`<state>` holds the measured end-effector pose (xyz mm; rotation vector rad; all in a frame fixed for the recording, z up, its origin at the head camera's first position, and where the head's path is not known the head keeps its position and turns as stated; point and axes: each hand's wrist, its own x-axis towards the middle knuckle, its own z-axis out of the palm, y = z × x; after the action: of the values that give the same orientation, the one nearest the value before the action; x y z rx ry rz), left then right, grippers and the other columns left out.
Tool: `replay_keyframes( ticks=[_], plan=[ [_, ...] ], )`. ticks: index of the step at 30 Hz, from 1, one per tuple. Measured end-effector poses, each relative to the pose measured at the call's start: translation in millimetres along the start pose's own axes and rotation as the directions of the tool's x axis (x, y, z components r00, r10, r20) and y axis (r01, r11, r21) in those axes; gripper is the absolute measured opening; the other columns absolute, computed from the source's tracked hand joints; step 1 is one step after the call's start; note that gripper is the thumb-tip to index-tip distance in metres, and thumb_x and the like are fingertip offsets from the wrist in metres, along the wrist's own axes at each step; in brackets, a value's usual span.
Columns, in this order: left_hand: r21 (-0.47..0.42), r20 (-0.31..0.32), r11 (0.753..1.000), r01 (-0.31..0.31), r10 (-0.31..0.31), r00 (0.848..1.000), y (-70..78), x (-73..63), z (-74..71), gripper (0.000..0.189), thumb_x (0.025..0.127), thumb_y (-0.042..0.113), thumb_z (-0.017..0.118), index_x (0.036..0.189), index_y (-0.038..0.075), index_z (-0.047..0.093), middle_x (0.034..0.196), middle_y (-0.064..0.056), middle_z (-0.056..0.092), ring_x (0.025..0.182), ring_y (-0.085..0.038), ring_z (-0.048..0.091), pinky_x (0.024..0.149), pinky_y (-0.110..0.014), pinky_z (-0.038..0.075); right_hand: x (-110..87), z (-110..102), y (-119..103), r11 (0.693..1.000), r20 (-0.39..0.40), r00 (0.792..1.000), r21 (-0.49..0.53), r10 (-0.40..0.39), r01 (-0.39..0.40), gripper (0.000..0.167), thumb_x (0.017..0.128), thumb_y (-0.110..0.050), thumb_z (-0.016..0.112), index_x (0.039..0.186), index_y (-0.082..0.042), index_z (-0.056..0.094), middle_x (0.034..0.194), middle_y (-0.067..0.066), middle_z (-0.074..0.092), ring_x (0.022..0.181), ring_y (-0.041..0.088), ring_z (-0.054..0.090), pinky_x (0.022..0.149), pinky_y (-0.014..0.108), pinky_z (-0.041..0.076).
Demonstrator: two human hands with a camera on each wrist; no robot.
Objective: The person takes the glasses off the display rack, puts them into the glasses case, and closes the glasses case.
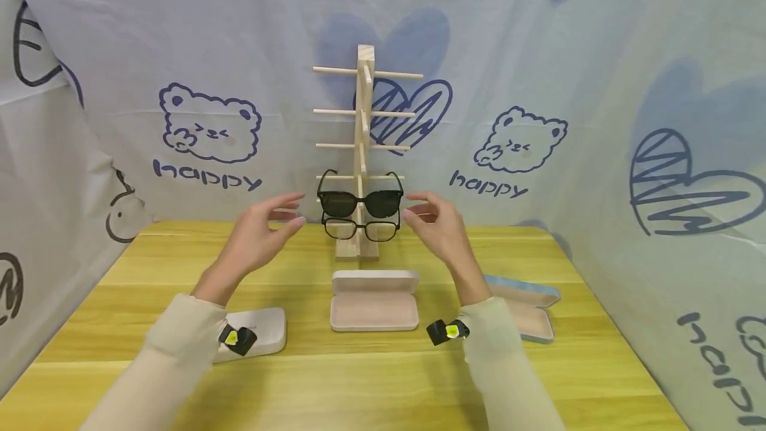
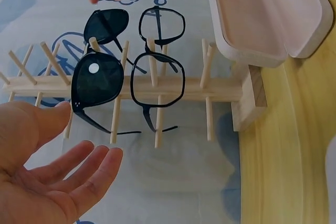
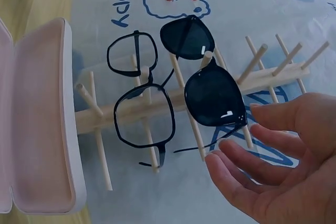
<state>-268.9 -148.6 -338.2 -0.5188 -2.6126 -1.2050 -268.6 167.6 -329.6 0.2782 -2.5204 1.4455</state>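
Note:
Black sunglasses (image 1: 383, 204) hang on a wooden display rack (image 1: 366, 56), resting on its pegs with the dark lenses facing me. Just below them hang black-framed glasses with clear lenses (image 1: 380, 231). To the left of the sunglasses is my left hand (image 1: 258, 235), thumb and fingers spread apart with a gap to the frame. My right hand (image 1: 441, 226) is on the other side, its fingers loosely bent. In the right wrist view its thumb (image 3: 275, 113) comes right up to the sunglasses' hinge corner. Neither hand grips anything.
An open white glasses case (image 1: 374, 313) with a pink lining lies before the rack. A closed white case (image 1: 272, 331) sits partly behind my left sleeve, and an open blue case (image 1: 529, 292) beyond my right forearm. Patterned cloth (image 1: 269, 52) hangs around the wooden table (image 1: 335, 384).

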Motion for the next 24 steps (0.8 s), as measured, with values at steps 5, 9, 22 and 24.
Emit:
replay_keyframes(
  ticks=[5, 9, 22, 24],
  plan=[
    [-0.015, 0.01, 1.0, 0.001, -0.001, 1.0, 2.9, 11.8, 6.5, 0.05, 0.103, 0.014, 0.063, 0.152, 0.012, 0.051, 0.144, -0.024, 0.06, 0.128, -0.045, 0.063, 0.101, -0.057, 0.057, 4.6, -1, 1, 1.0, -0.026, 1.0, -0.028, 0.005, -0.006, 0.038, 0.1, -0.02, 0.068, 0.137, -0.012, 0.064, 0.121, 0.02, 0.073, 0.111, 0.037, 0.071, 0.097, 0.049, 0.061],
    [-0.039, 0.024, 0.999, 0.003, -0.002, 1.0, 5.9, 21.5, 10.5, 0.05, 0.104, 0.015, 0.062, 0.152, 0.011, 0.05, 0.145, -0.025, 0.059, 0.128, -0.044, 0.063, 0.099, -0.056, 0.059, 8.9, 0, 2, 0.999, -0.039, 0.999, -0.047, -0.004, 0.002, 0.04, 0.1, -0.02, 0.068, 0.139, -0.012, 0.063, 0.121, 0.021, 0.073, 0.11, 0.038, 0.071, 0.097, 0.05, 0.06],
    [-0.11, 0.031, 0.993, 0.04, -0.036, 0.999, 4.9, 41.5, 14.6, 0.047, 0.105, 0.017, 0.061, 0.151, 0.011, 0.053, 0.14, -0.025, 0.063, 0.114, -0.042, 0.071, 0.085, -0.046, 0.065, 23.1, 12, 7, 0.997, -0.074, 0.995, 0.021, -0.074, 0.076, 0.041, 0.1, -0.019, 0.067, 0.139, -0.007, 0.063, 0.124, 0.024, 0.072, 0.112, 0.041, 0.071, 0.098, 0.052, 0.06],
    [-0.122, 0.039, 0.991, 0.047, -0.042, 0.998, 5.8, 42.6, 16.0, 0.047, 0.105, 0.018, 0.061, 0.151, 0.011, 0.053, 0.141, -0.024, 0.062, 0.112, -0.041, 0.072, 0.084, -0.044, 0.065, 24.0, 14, 8, 0.997, -0.082, 0.994, 0.024, -0.077, 0.079, 0.041, 0.1, -0.019, 0.067, 0.139, -0.006, 0.063, 0.125, 0.024, 0.072, 0.111, 0.041, 0.071, 0.096, 0.052, 0.06]
  ],
)
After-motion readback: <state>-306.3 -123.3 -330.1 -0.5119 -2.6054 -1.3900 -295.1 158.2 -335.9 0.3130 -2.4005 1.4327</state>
